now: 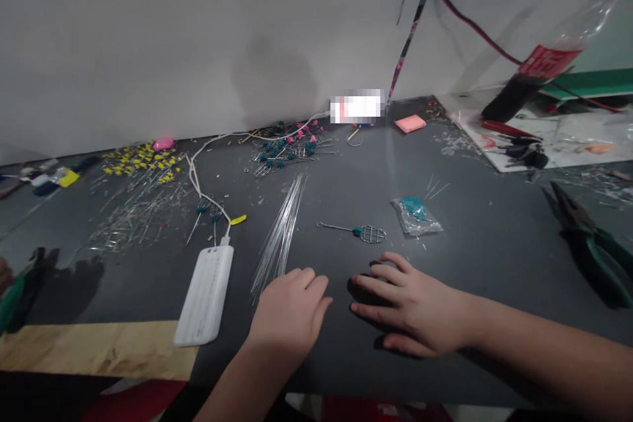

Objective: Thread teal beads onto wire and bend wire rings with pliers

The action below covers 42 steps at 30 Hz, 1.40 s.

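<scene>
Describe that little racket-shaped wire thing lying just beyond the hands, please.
The small silver wire piece looks like a tiny racket: an oval loop filled with a wire grid, a teal bead at its neck, and a thin stem running left. It lies flat on the dark grey tabletop, untouched, just beyond the right hand, with a clear plastic bag to its right.

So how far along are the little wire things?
Done, it seems: heaps of teal and pink pieces and yellow pieces by the wall, plus one teal wire piece near the hands. In hand: nothing that shows; the left hand rests beside the straight wires, the right hand flat on the table. Left, probably: those wires and the bag of teal beads.
</scene>
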Tool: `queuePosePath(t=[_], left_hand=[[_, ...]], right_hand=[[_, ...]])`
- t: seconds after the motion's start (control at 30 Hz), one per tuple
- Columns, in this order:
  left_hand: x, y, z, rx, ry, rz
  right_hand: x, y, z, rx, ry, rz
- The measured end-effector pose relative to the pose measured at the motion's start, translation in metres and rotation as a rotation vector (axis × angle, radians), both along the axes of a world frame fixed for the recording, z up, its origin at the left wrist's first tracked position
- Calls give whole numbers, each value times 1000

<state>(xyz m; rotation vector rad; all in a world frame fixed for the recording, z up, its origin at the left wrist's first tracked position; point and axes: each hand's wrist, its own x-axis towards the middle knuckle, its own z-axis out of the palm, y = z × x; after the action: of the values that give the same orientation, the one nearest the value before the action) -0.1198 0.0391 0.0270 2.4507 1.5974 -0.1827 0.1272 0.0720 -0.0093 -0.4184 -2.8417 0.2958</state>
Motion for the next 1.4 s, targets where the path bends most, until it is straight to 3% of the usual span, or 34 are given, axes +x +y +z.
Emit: queuePosePath(t=[0.7,1.4], left_hand=[[-1,-1,0,78,-31,-39],[2,-1,3,55,-23,-28]], right_hand=[[3,-2,2,53,2,17],[9,-1,5,60,-44,4]])
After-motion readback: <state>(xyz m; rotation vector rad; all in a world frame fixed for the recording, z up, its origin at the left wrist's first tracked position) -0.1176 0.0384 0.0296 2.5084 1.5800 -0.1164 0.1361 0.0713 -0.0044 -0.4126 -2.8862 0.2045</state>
